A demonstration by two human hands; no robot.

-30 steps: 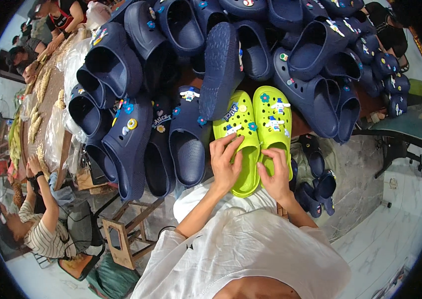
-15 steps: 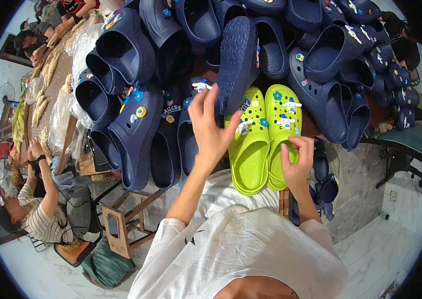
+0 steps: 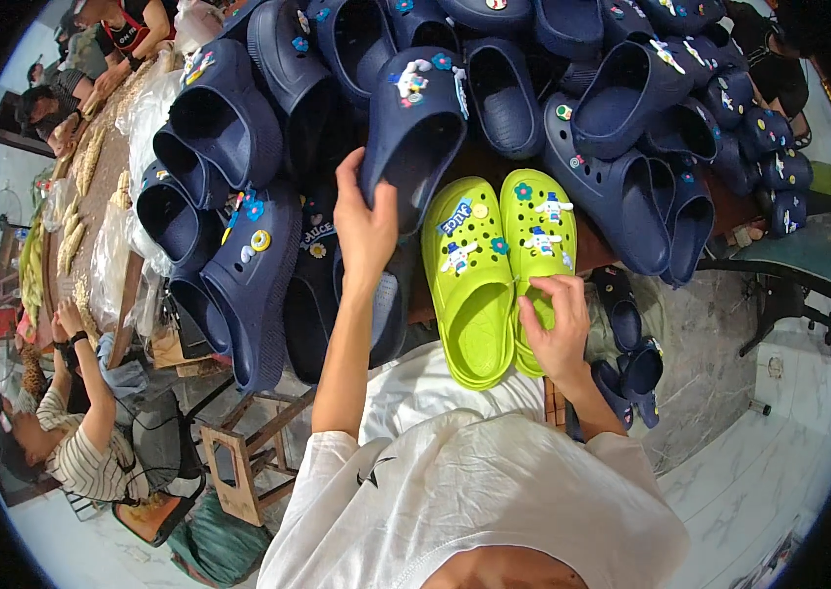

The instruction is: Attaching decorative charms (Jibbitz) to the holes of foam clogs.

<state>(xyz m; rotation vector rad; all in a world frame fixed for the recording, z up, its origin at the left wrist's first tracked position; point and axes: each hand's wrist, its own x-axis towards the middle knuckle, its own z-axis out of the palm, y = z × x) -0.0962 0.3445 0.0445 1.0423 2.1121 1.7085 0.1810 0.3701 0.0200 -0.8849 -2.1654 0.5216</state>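
My left hand [image 3: 368, 221] grips a navy clog [image 3: 425, 108] by its heel end, with the thumb inside the opening and the fingers along the outer side. That clog carries charms on its toe and lies among the other navy clogs. In front of me is a pair of lime green clogs, the left one [image 3: 464, 255] and the right one [image 3: 539, 211], side by side with their toes pointing away and several charms on top. My right hand [image 3: 558, 329] is closed on the heel end of the right lime green clog, hiding part of its opening.
Navy clogs [image 3: 248, 275] crowd the table on both sides and behind. A wooden stool [image 3: 234, 466] stands lower left, and more navy clogs [image 3: 641, 368] lie lower right. At left, people work around a long table [image 3: 91, 196] with plastic bags. A dark chair [image 3: 778, 285] is at right.
The navy clog by my left hand has turned from sole-up to opening-up and shifted left, and that hand now grips it. My right hand stays at the right lime green clog.
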